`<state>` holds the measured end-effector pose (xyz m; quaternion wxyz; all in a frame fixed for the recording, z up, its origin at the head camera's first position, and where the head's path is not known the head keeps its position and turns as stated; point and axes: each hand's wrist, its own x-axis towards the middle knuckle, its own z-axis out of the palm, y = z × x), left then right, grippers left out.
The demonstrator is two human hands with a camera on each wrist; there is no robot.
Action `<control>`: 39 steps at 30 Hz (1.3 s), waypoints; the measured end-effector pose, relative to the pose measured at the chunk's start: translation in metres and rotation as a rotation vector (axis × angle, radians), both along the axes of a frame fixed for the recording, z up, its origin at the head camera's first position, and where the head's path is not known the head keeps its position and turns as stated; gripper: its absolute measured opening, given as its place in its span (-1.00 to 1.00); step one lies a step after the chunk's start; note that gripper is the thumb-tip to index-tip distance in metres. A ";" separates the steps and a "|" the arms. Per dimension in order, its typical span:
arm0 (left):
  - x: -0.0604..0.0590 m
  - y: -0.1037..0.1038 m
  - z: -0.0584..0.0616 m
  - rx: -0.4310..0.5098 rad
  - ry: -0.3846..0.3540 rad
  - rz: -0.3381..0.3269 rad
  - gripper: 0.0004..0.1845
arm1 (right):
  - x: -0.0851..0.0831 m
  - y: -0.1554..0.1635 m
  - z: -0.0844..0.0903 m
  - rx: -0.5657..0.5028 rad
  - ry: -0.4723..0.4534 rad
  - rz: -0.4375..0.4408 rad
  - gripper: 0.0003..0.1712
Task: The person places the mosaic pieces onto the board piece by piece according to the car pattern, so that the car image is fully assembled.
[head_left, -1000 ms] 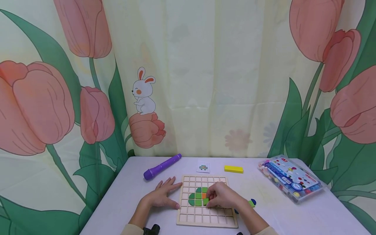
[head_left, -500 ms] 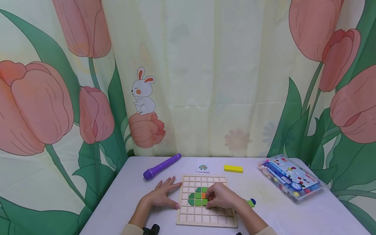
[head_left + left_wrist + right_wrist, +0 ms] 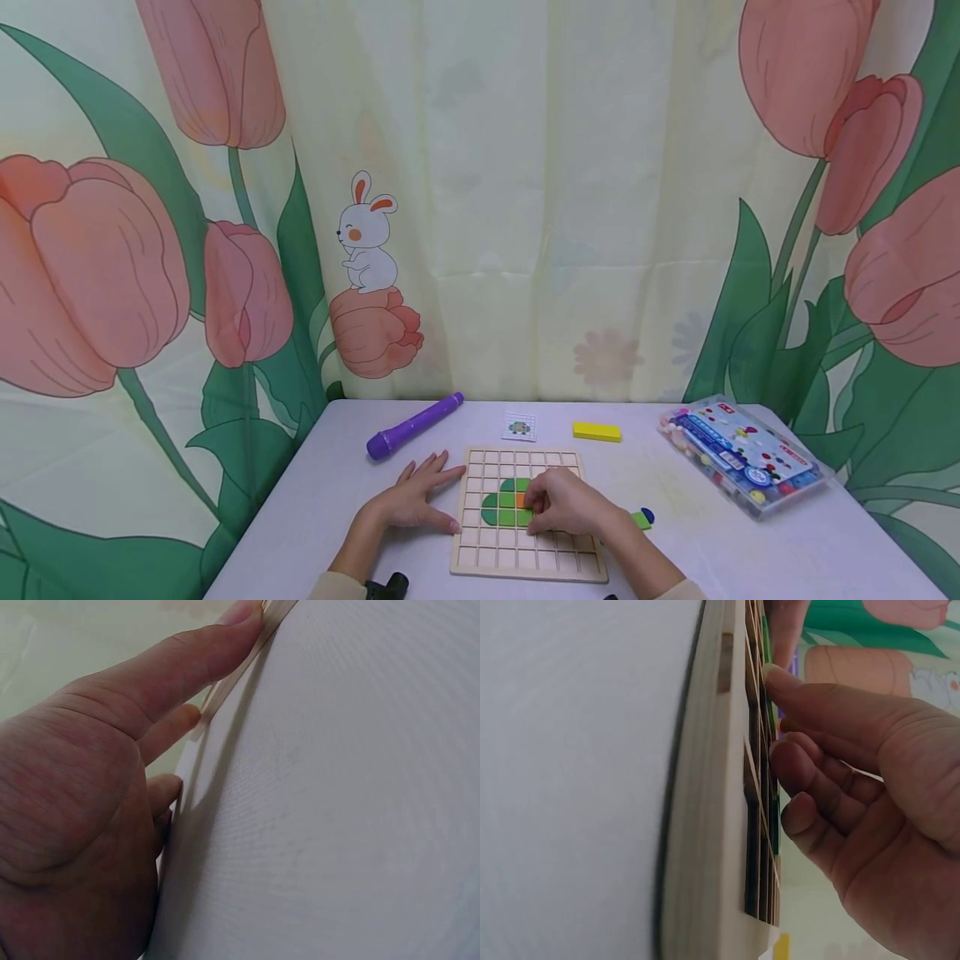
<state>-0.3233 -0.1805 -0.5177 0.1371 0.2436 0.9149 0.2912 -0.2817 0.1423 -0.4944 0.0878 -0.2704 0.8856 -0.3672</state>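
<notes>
In the head view a wooden grid board lies on the table. Green tiles and an orange tile fill some of its cells. My left hand spreads its fingers beside the board, thumb and index finger touching the left edge; the left wrist view shows the thumb against the wood. My right hand is over the middle of the board, fingers curled, thumb and index finger pinching a green square tile low in its cell. The right wrist view has the thumb tip right at the tiles.
Behind the board lie a small picture card, a yellow block and a purple microphone. A clear plastic box of colored beads stands at the right. Green and blue pieces lie near my right forearm.
The green square tile, tilted under my right fingertips a second ago, now lies level with the tiles beside it. My left hand and the board have stayed put.
</notes>
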 end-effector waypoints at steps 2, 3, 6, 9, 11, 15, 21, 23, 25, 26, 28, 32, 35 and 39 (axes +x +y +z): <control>0.000 0.000 0.000 0.001 0.001 -0.003 0.07 | 0.000 0.002 0.001 -0.004 -0.007 -0.003 -0.76; 0.000 0.000 0.000 0.001 0.000 -0.004 0.07 | 0.000 0.003 0.002 -0.004 -0.010 -0.005 -0.77; 0.000 -0.001 0.000 0.001 0.001 -0.007 0.06 | 0.001 0.006 0.007 -0.009 -0.028 -0.028 -0.80; 0.000 -0.001 0.000 0.000 0.001 -0.007 0.06 | -0.001 0.012 0.013 -0.016 -0.025 -0.045 -0.79; 0.000 0.000 -0.001 0.002 0.000 -0.005 0.06 | -0.002 0.017 0.016 -0.017 -0.014 -0.056 -0.76; -0.001 0.000 -0.001 0.003 -0.009 0.001 0.07 | -0.004 0.031 0.020 -0.021 0.006 -0.097 -0.71; 0.000 0.000 0.000 0.001 -0.006 0.002 0.06 | -0.005 0.050 0.026 -0.010 0.030 -0.155 -0.65; 0.000 0.000 0.000 -0.002 -0.006 0.005 0.06 | -0.005 0.057 0.027 -0.008 0.043 -0.160 -0.65; 0.000 0.000 0.000 -0.005 -0.006 0.006 0.06 | -0.006 0.063 0.029 -0.011 0.045 -0.168 -0.66; 0.000 0.000 0.000 -0.003 -0.006 0.006 0.06 | -0.005 0.066 0.030 -0.010 0.041 -0.173 -0.67; 0.000 0.000 0.000 -0.002 -0.008 0.008 0.06 | -0.005 0.071 0.031 -0.008 0.028 -0.188 -0.69; 0.000 0.000 0.000 0.003 -0.008 0.010 0.06 | -0.005 0.083 0.032 -0.003 -0.012 -0.214 -0.72; -0.001 0.000 0.000 0.003 -0.005 0.008 0.06 | -0.005 0.091 0.032 0.004 -0.036 -0.213 -0.72; -0.001 0.000 0.000 -0.001 -0.004 0.004 0.06 | -0.006 0.103 0.031 0.018 -0.064 -0.193 -0.72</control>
